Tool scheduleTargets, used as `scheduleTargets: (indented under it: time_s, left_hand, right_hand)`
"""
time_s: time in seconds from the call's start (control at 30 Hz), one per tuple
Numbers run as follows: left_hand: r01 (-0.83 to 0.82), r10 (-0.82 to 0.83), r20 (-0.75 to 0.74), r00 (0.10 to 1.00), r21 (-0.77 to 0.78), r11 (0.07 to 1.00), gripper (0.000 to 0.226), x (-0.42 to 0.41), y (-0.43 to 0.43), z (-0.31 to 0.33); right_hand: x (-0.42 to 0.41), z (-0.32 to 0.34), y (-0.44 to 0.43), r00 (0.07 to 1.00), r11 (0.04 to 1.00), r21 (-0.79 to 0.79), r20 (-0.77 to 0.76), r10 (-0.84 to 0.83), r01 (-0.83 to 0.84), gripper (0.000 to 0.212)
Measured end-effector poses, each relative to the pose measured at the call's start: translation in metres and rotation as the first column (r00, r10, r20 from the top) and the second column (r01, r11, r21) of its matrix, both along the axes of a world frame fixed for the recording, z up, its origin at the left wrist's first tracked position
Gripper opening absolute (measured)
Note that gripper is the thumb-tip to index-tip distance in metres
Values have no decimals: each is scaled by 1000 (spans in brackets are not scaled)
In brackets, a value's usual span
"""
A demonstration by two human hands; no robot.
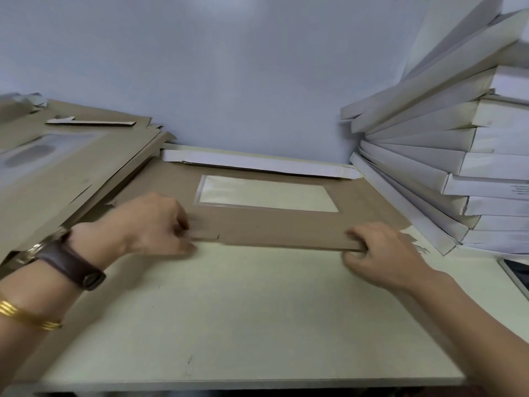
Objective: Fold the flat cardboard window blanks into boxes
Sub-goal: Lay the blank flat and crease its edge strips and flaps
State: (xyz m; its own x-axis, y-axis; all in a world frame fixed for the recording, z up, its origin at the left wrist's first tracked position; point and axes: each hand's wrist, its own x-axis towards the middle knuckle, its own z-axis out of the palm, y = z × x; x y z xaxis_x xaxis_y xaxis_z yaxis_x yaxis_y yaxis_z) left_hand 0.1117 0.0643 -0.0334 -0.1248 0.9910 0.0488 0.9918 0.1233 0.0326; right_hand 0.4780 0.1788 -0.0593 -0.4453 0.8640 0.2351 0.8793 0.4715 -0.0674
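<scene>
While both hands pinch its near edge, I see the blank (286,227) lying brown side up on the table (229,310), that edge lifted a little. The left hand (148,224) curls its fingers onto the edge by a small notch. The right hand (383,253) clamps the same edge further right, fingers on top and thumb under. Just beyond the grip sits the clear window (266,193), and past it a white flap (257,163) stands folded along the wall (229,67). Left of the left hand, a pile (57,173) of flat blanks crowds the blank's end, a loose strip (91,121) on top. Right of the right hand, leaning white boxes (458,167) sit just beside the blank's corner. A dark flat device (515,273) lies nearer me, partly cut off.
</scene>
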Motion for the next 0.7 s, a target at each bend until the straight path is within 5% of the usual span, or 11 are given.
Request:
scheduleTargets:
  time_s: [0.13,0.23,0.37,0.7]
  left_hand:
    - [170,-154,104,983,-163,972,86,34,12,-4]
    - [254,-221,172,960,-204,945,98,62,28,-14]
    - [303,-245,264,933,-209,930,91,83,42,-29]
    - [280,-244,175,954,-221,934,82,71,37,-46]
  right_hand:
    - [-39,-3,-15,977,962,-198,62,202,-186,76]
    - [-75,-6,-20,945,921,-242,48,324,-304,80]
    - [-105,-13,-20,924,884,-304,32,382,-355,70]
    - [-93,-32,-9,939,892,-327,36,343,-314,72]
